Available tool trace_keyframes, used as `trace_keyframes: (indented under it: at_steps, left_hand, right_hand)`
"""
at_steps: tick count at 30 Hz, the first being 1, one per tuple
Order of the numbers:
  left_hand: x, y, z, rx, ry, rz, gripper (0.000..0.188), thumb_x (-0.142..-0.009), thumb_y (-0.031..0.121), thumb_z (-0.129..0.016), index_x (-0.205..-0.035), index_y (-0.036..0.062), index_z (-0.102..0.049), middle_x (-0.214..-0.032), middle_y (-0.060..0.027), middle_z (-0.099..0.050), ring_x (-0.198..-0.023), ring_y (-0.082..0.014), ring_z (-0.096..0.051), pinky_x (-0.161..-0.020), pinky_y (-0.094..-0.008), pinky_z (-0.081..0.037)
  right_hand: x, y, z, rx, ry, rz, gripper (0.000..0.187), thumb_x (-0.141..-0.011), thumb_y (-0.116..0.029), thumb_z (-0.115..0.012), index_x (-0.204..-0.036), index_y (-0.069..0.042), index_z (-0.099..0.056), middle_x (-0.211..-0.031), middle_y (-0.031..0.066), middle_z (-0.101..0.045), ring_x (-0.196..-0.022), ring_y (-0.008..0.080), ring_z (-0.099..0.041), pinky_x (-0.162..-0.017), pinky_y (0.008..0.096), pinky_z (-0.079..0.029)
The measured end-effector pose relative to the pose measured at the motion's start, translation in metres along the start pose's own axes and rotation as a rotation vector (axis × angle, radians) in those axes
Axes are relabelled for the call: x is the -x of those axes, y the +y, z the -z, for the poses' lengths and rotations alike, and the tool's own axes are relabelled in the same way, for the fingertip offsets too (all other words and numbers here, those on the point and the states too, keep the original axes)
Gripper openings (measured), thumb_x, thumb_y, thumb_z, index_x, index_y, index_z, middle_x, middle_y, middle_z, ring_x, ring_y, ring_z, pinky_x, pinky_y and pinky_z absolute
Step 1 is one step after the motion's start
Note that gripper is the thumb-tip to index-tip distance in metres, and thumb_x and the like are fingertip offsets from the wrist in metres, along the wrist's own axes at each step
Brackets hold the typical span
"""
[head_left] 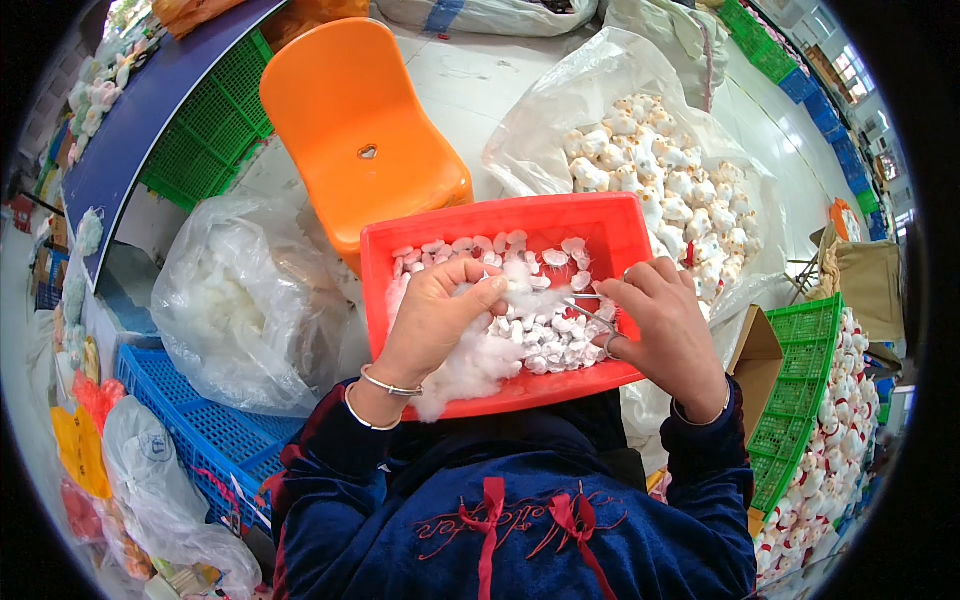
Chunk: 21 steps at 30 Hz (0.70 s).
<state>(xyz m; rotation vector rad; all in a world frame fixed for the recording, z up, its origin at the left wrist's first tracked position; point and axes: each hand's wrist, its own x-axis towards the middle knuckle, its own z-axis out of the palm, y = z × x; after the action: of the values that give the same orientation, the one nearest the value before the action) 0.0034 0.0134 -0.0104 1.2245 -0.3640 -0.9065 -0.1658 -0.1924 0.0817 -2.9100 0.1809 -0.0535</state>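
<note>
A red plastic tub [610,228] sits in front of my body with small white stuffed pieces [560,340] and loose white fluff stuffing [475,362] in it. Over its middle, my left hand [440,315] pinches a small white piece [492,281], partly hidden by the fingers, with fluff beside it. My right hand [668,325] grips a slim metal tool with ring handles [592,314], its fingers at the loops. The tool's tip points left toward the fluff near my left fingers; whether it is scissors or forceps I cannot make out.
An orange chair [350,130] stands beyond the tub. At left are a clear bag of stuffing [250,310] and a blue crate [190,400]. Right of the tub lies a large bag of white plush pieces [690,190]; a green crate [800,390] stands at far right.
</note>
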Motion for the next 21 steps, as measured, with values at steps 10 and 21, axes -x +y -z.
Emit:
trace_keyframes:
  at_steps: [10,21]
  left_hand:
    - [0.007,0.002,-0.004,-0.085,-0.060,-0.006,0.014,-0.099,0.011,-0.069,-0.102,-0.0017,-0.074,-0.088,-0.0045,-0.074,-0.076,-0.0067,-0.064,-0.072,-0.0221,-0.051]
    - [0.001,-0.018,0.003,0.100,0.074,0.033,0.012,-0.099,0.013,-0.066,-0.101,0.0017,-0.071,-0.085,-0.0030,-0.071,-0.078,-0.0072,-0.063,-0.075,-0.0239,-0.051]
  right_hand:
    - [-0.009,0.007,-0.006,-0.192,-0.166,0.083,0.037,-0.074,-0.023,-0.083,-0.108,-0.012,-0.073,-0.094,0.0061,-0.066,-0.100,0.0276,-0.063,-0.085,0.0429,-0.045]
    - [0.000,-0.009,0.004,-0.043,0.091,0.110,0.055,-0.067,-0.015,-0.086,-0.119,-0.011,-0.068,-0.107,0.0058,-0.061,-0.108,0.0288,-0.057,-0.087,0.0432,-0.042]
